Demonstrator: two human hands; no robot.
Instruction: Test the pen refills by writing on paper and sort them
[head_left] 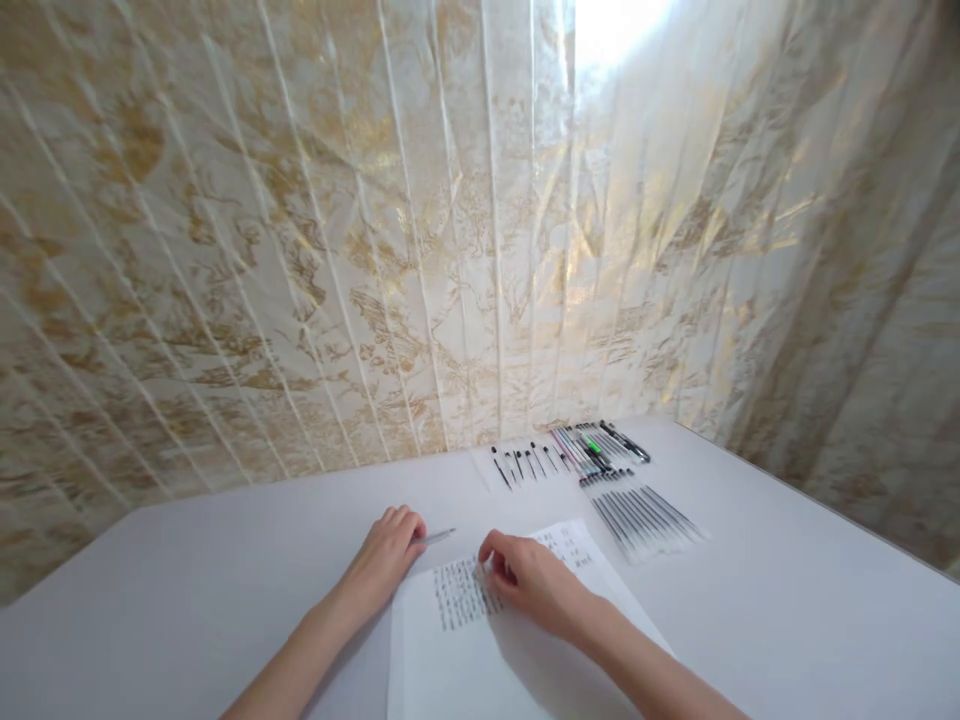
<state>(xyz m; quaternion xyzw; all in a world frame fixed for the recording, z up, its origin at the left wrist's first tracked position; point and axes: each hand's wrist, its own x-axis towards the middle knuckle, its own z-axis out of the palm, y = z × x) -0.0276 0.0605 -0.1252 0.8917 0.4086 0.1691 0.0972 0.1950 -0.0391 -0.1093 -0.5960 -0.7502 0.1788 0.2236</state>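
My left hand (391, 543) rests on the table just past the paper's upper left corner. Its fingers are closed around a slim, clear-looking pen (441, 537), whose tip sticks out to the right. Over the white paper (442, 675) is my right hand (529, 577), thumb and fingertips pinched together above the handwriting. Whatever is in that pinch, if anything, is too small or hidden to make out. Rows of dark handwriting (454, 597) fill the sheet's upper left, and larger characters (574, 552) show at its upper right, partly covered by my right hand.
Beyond the paper, several clear pens (645, 520) lie side by side on the white table (787, 610). Behind them are black and coloured pens (592, 450), with short black-topped pieces (529, 463) to their left. A patterned gold-and-white curtain (360, 280) hangs along the table's back edge.
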